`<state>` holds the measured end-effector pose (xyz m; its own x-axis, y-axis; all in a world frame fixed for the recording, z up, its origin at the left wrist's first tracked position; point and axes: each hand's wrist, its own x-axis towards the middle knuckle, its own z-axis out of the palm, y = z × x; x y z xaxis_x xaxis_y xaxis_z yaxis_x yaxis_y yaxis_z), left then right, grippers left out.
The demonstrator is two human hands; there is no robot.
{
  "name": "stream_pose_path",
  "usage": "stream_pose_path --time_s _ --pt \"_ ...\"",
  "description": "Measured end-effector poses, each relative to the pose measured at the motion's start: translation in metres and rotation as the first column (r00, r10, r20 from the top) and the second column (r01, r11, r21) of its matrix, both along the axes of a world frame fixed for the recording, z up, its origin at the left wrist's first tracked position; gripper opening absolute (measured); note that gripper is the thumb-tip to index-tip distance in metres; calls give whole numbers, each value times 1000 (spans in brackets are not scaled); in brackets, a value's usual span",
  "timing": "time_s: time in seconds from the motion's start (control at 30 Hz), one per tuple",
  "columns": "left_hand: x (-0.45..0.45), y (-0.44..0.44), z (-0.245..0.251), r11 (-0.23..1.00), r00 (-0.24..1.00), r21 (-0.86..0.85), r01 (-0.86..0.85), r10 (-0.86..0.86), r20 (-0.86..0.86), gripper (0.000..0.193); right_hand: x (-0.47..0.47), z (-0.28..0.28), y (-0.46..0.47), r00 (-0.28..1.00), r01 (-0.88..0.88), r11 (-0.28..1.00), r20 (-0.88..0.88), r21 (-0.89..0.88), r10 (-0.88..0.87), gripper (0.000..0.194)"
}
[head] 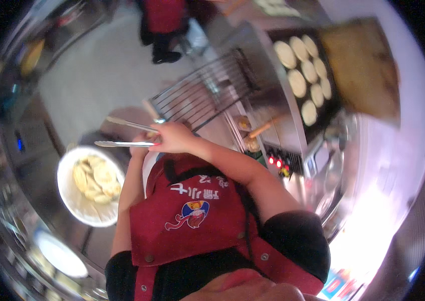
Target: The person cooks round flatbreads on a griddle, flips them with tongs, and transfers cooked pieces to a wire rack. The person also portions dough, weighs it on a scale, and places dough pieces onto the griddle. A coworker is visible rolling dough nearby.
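My right hand (174, 137) is closed around metal tongs (127, 144), whose spread arms point left. My left hand (139, 147) is just behind the tongs and partly hidden by them; what it holds cannot be told. Beyond my hands a dark wire rack (205, 92) slants up to the right, with a light stick-like handle (151, 110) near its close corner. A white bowl (63, 188) with pale round flatbreads (103, 176) in it lies left of my left forearm. More pale dough rounds (297, 83) lie in rows on a dark griddle (327, 107) at the right.
A brown board or lid (363, 71) adjoins the griddle on its right. Red lights glow on a control panel (285, 160) below it. A wooden-handled tool (263, 129) lies near the counter. Another person (165, 22) stands at the top. A white plate (62, 254) is at lower left.
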<state>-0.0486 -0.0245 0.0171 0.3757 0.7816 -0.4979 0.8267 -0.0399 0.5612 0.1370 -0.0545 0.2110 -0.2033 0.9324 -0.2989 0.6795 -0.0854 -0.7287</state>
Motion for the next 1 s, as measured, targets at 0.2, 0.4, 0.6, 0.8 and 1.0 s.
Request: stream_pose_path --time_s 0.2,0.4,0.6,0.8,1.0 --pt "-7 17 -13 979 981 -117 167 -177 -75 66 103 17 -163 805 592 805 35 39 -593 72" --pt "19 11 19 968 947 7 252 -245 -207 70 79 47 -299 226 961 210 74 -179 -971 62" --pt "91 12 46 944 936 73 321 -304 -175 68 167 15 -316 -39 921 -101 170 -376 -985 55" --pt "44 37 -57 869 836 316 380 -469 284 64 218 -19 -305 21 961 -54 269 -270 -963 53" --pt "86 11 15 948 947 32 318 -316 -52 62 107 -38 -445 -290 834 -441 417 -332 -861 48"
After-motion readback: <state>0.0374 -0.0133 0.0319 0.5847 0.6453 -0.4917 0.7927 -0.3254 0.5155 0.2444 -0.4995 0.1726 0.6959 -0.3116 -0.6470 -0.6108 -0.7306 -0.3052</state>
